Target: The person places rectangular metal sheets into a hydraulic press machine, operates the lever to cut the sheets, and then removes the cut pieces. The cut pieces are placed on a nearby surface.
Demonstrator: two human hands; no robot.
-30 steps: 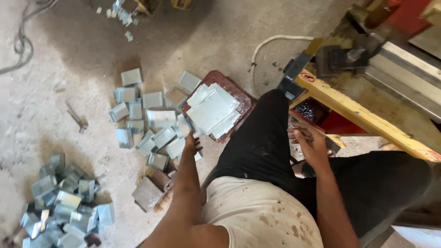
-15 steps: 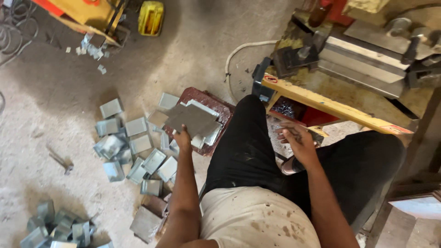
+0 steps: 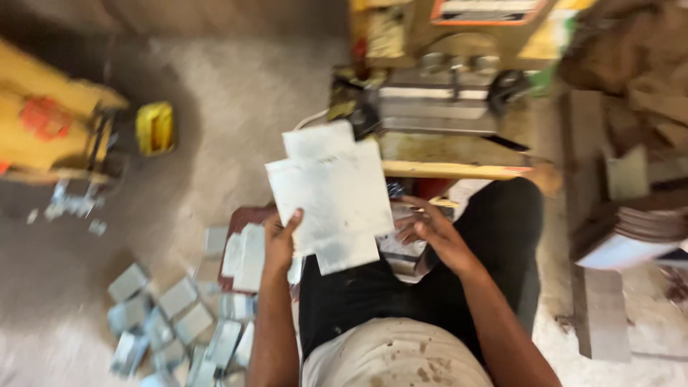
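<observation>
My left hand (image 3: 281, 240) grips a flat, cross-shaped sheet-metal blank (image 3: 331, 192) by its lower left edge and holds it up in front of me. My right hand (image 3: 433, 233) is beside the blank's lower right edge, fingers spread, over a dark knee; whether it touches the blank is unclear. Behind the blank stands a metal bending machine (image 3: 444, 107) with a yellow bar (image 3: 459, 170). More flat blanks (image 3: 247, 256) lie stacked on a reddish block to the left of my left hand.
Several folded metal boxes (image 3: 175, 322) lie scattered on the concrete floor at lower left. A yellow can (image 3: 155, 127) and a yellow machine (image 3: 50, 129) stand at the left. Stacked round plates (image 3: 656, 223) and boards sit at the right.
The view swung right and up toward the machine. My left hand lifted a blank off the stack and raised it; my right hand moved toward its edge.
</observation>
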